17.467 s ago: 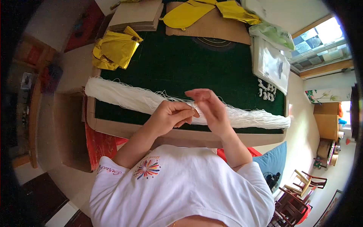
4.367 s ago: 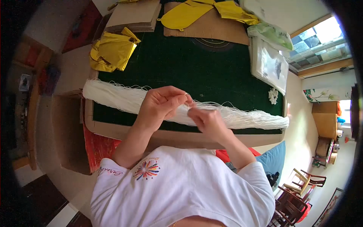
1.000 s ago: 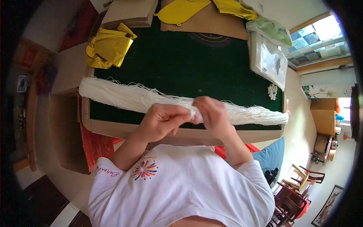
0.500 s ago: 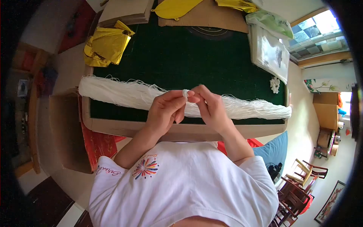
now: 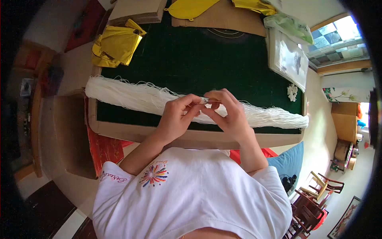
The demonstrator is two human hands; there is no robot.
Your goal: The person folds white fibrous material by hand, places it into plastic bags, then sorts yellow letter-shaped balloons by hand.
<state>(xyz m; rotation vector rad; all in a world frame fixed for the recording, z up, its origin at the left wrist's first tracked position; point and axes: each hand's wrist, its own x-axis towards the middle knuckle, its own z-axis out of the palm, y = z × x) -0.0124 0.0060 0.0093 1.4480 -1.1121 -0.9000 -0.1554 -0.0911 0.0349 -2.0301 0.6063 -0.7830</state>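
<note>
A thick hank of white string (image 5: 127, 94) lies along the near side of the dark green tabletop and passes behind both hands. Above its middle, my left hand (image 5: 177, 116) pinches a small white piece of string (image 5: 204, 100) between thumb and forefinger. My right hand (image 5: 230, 111) meets it from the other side, its thumb and fingertips closed on the same piece. The fingertips nearly touch, and part of the piece is hidden by them. A small white clump (image 5: 292, 92) sits near the right end of the hank.
Crumpled gold foil packaging (image 5: 119, 44) lies at the table's left. Cardboard sheets (image 5: 137, 10) and a yellow foil shape (image 5: 191, 8) are at the far edge. Clear plastic bags (image 5: 288, 55) stand at the right. A blue cushion (image 5: 285, 161) is beside me on the right.
The white piece that stood up looped at my left fingertips now lies sideways between both hands. My right hand has turned, its fingers reaching over to meet the left.
</note>
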